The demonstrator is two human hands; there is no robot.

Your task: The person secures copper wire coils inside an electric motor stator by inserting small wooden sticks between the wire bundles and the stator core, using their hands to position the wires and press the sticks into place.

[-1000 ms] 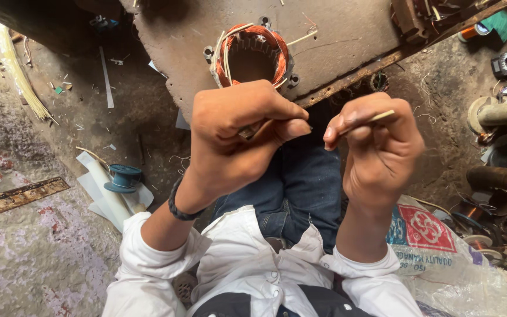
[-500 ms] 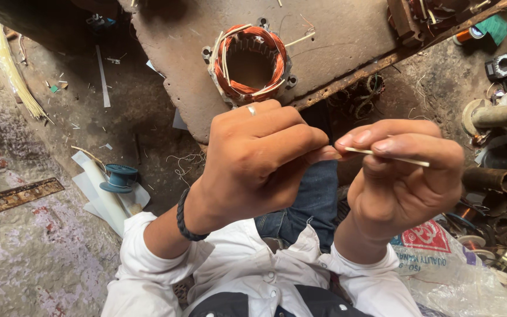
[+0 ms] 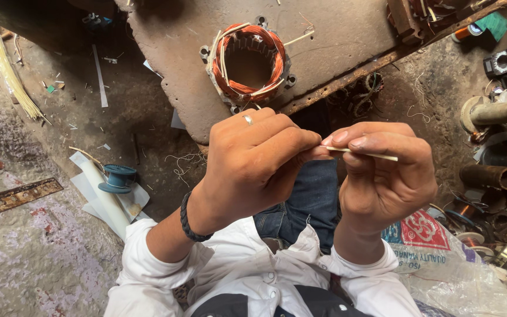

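The person's left hand and right hand meet just below the round motor stator with orange copper windings, fingers pressed together, pinching a thin pale sliver of stiff material between them. Several similar pale slivers already sit among the stator's coils, while this one, judging by its place, is not yet fitted.

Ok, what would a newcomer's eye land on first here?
First, the left hand and right hand raised mid-frame, pinching a thin pale flat sliver between their fingertips. Behind them, a round metal stator wound with orange copper wire sits on a rusty brown metal plate.
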